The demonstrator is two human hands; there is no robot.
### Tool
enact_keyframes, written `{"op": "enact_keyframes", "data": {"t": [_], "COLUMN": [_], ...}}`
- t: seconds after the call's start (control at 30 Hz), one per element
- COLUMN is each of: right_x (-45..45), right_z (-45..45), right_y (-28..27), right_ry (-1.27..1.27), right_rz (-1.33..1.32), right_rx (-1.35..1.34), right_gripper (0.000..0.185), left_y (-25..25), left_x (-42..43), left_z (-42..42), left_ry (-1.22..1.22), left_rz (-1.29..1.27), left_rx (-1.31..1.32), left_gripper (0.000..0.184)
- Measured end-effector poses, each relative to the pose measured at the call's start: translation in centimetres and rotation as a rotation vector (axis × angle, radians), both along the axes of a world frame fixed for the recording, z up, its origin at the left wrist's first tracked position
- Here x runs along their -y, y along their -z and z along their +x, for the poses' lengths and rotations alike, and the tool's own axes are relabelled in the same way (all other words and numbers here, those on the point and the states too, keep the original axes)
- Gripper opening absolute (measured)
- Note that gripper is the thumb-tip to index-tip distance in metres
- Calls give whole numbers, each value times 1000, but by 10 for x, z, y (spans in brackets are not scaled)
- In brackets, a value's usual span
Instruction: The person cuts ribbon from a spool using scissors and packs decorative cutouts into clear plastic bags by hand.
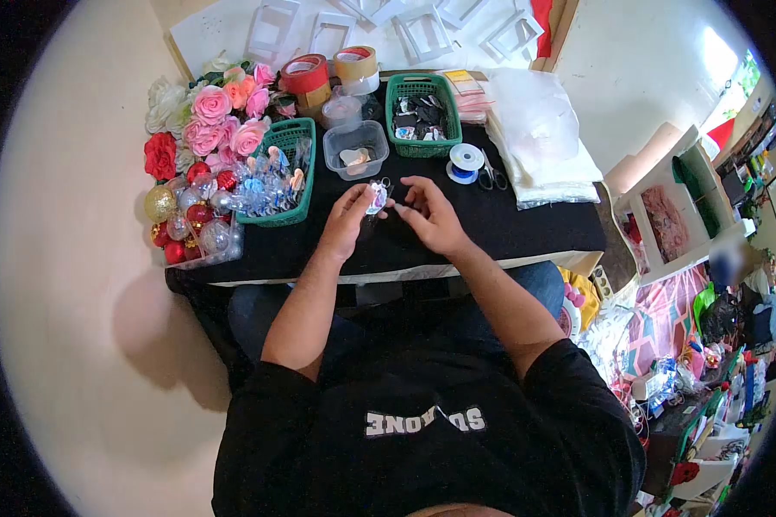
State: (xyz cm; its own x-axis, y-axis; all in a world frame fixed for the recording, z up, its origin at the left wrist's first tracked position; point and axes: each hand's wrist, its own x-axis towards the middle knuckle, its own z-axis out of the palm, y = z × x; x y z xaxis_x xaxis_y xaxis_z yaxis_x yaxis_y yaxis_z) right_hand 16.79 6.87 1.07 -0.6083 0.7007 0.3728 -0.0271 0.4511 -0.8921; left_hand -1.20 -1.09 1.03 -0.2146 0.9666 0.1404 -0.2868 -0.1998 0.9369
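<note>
My left hand [347, 220] is closed on a small white printed piece [377, 198] with purple patches, pinched at the fingertips. A small ring-like part shows at its top, as on a keychain. Close by on the right, my right hand [433, 217] has its fingers curved and apart. Its thumb tip is near the piece, and whether they touch I cannot tell. Just beyond the hands stands a clear plastic tub [356, 148] with a few pale flat pieces inside. A ribbon spool [466, 164] and black-handled scissors [491, 174] lie past my right hand.
On the black cloth [526, 237] stand a green basket [309, 194] of wrapped items and another green basket [425, 151] of dark pieces. Tape rolls [306, 76], roses [211, 103], baubles [200, 214] and stacked white bags [543, 138] surround them. White frames [422, 33] lie at the back.
</note>
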Motion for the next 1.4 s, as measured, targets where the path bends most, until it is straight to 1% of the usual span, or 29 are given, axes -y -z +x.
{"op": "enact_keyframes", "data": {"t": [0.03, 0.1, 0.17, 0.23, 0.27, 0.3, 0.33, 0.37, 0.43, 0.67, 0.77, 0.83, 0.93, 1.07, 1.13, 1.17, 1.23, 1.27, 1.33, 1.4], "right_x": [4, 11, 12, 14, 13, 11, 11, 11, 12, 13, 13, 12, 16, 15, 15, 14, 14, 14, 12, 11], "right_z": [1, 1, 0, -2, -2, -1, -1, -1, -1, 0, 0, 0, -1, -1, 0, 1, 0, 0, -1, -1], "right_y": [-5, -11, -13, -15, -15, -15, -14, -14, -15, -15, -15, -15, -18, -14, -18, -20, -21, -19, -15, -12], "right_ry": [0, 34, 41, 72, 71, 63, 56, 56, 62, 76, 79, 90, 132, 124, 67, 65, 36, 35, 46, 68], "right_rz": [0, 285, 266, 296, 295, 312, 329, 328, 332, 323, 326, 460, 428, 401, 374, 372, 313, 310, 111, 65], "right_rx": [0, 34, 57, 51, 52, 75, 99, 99, 93, 103, 71, 77, 59, 64, 96, 101, 153, 156, 148, 129], "right_gripper": [50, 53, 55, 50, 50, 45, 40, 40, 33, 33, 30, 26, 24, 23, 22, 22, 22, 22, 22, 22], "left_y": [-1, -1, -1, 1, 5, 5, 4, 5, 8, -3, -5, -6, -10, -10, -11, -12, -11, -9, -6, -7], "left_x": [1, 4, 3, 1, -1, -2, -1, -1, -3, 0, -1, -1, 0, 1, 0, 0, 0, 0, -2, -2], "left_z": [-2, -8, -9, -10, -10, -9, -10, -10, -10, -7, -8, -7, -3, -2, -1, -1, 0, -1, -2, 1], "left_ry": [0, 99, 124, 147, 145, 144, 186, 187, 167, 149, 181, 172, 122, 100, 119, 119, 68, 68, 68, 45], "left_rz": [0, -24, -30, -38, -49, -62, -76, -77, -97, -129, -169, -177, -194, -180, -251, -253, -232, -234, -216, -186], "left_rx": [0, 125, 131, 138, 51, -35, -68, -68, -88, -138, -129, -119, -168, -210, -230, -224, -336, -333, -409, -365], "left_gripper": [32, 30, 28, 27, 26, 25, 25, 25, 26, 28, 30, 35, 37, 38, 38, 38, 37, 37, 36, 33]}}
